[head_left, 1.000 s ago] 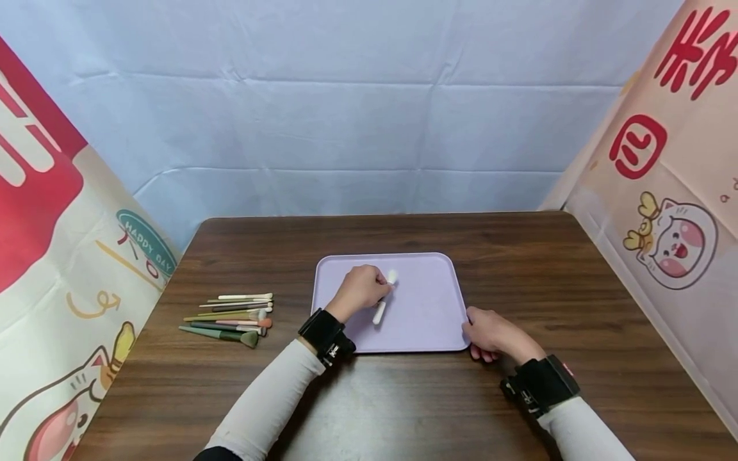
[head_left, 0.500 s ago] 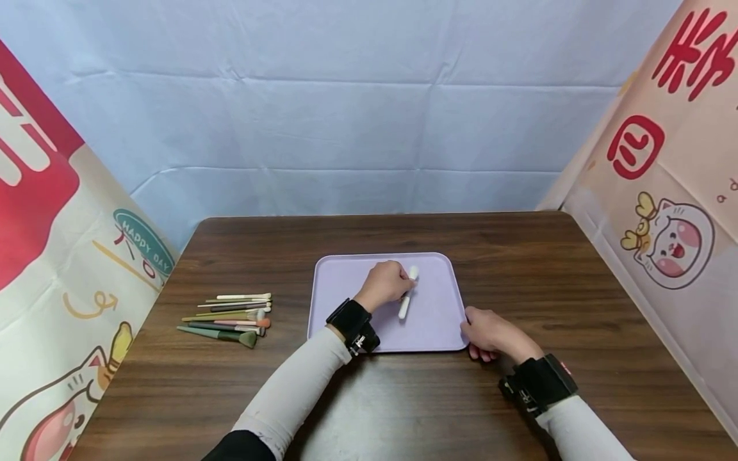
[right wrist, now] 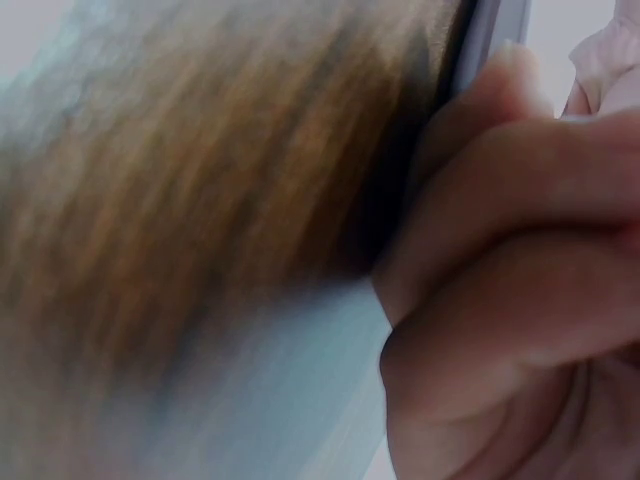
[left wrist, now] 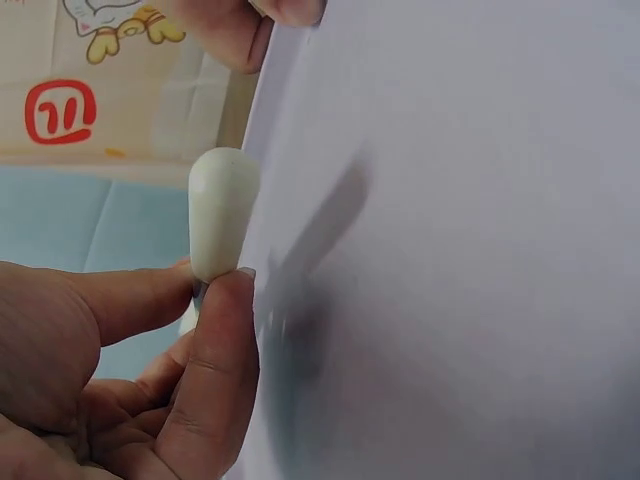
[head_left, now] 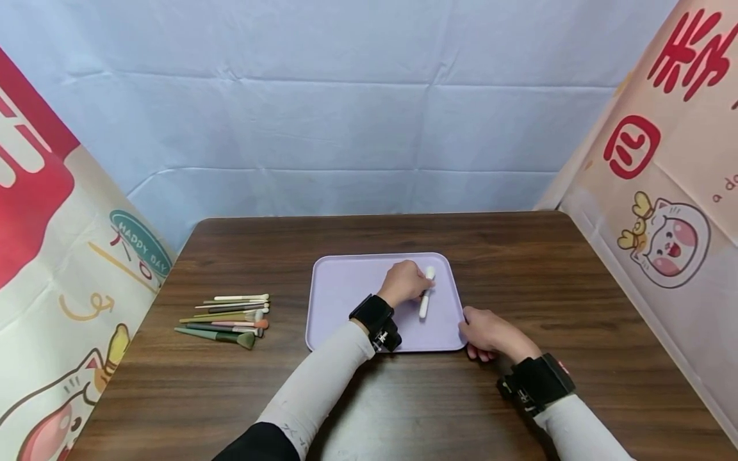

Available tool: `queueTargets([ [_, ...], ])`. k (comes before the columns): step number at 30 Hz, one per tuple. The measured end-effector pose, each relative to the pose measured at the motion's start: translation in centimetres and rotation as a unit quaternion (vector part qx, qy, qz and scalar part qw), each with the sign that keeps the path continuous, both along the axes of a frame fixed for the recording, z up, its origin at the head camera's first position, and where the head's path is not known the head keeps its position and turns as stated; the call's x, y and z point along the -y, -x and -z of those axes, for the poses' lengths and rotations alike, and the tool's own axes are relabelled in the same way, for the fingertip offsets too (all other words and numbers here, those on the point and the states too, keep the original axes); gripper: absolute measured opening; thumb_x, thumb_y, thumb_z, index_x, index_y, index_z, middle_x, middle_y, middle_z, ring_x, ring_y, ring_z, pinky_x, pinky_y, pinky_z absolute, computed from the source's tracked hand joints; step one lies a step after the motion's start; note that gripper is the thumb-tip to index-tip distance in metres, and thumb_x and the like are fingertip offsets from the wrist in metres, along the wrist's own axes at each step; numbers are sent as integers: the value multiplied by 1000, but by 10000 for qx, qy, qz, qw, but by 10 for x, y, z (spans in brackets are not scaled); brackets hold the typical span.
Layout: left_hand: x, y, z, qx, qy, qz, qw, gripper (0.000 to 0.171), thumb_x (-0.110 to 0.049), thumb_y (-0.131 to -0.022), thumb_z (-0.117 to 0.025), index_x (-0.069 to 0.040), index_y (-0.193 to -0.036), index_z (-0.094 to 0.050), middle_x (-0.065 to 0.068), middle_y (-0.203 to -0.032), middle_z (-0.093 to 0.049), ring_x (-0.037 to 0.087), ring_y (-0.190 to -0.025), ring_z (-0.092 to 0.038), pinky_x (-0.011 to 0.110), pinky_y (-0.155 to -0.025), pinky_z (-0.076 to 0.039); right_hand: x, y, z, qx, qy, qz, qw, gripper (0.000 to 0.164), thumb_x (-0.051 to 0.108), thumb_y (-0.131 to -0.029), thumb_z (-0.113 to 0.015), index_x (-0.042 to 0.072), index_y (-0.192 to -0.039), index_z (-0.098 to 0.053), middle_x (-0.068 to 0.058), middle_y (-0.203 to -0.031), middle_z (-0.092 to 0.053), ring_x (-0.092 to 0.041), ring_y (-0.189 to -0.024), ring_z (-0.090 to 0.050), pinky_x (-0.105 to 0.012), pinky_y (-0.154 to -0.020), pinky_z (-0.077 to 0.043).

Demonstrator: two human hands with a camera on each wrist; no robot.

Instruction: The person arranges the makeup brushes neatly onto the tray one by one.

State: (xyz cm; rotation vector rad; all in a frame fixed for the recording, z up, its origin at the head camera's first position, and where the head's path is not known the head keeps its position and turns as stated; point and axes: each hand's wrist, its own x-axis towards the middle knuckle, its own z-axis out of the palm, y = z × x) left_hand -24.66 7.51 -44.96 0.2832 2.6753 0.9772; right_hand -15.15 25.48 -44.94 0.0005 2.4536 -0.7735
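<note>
In the head view my left hand (head_left: 403, 282) is over the right half of a lilac tray (head_left: 340, 301). Thumb and fingertips pinch a short white makeup brush (head_left: 424, 306) by its middle. The left wrist view shows the rounded white end of the brush (left wrist: 222, 210) close over the tray surface, its shadow falling there. My right hand (head_left: 492, 333) grips the tray's front right corner. Curled fingers (right wrist: 500, 290) of that hand lie at the tray's rim in the right wrist view.
A row of several makeup brushes (head_left: 230, 320), green, cream and pinkish, lies left of the tray. Both are on a dark wooden table (head_left: 496, 256). A light blue cloth (head_left: 346, 128) hangs behind, with printed cloths at both sides.
My left hand has moved right across the tray with the white makeup brush in its fingers. The right hand stays at the tray's corner.
</note>
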Motion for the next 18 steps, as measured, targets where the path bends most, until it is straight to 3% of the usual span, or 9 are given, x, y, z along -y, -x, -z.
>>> queueTargets([
  [10, -17, 1, 4, 7, 188, -204, 9996, 30, -30, -93, -75, -10, -70, -73, -4, -49, -61, 7, -46, -61, 20, -54, -41, 1, 1, -1, 134, -48, 53, 9999, 16, 11, -104, -42, -2, -109, -49, -8, -62, -63, -13, -43, -51, -23, -42, -40],
  [18, -29, 1, 4, -466, 931, -228, 9943, 45, -34, -93, -73, -15, -59, -52, -2, -62, -54, 14, -61, -52, 25, -61, -40, 0, 2, 1, 30, -48, 57, 10000, 14, 11, -103, -41, 0, -102, -50, -8, -61, -62, -13, -42, -51, -23, -41, -40],
])
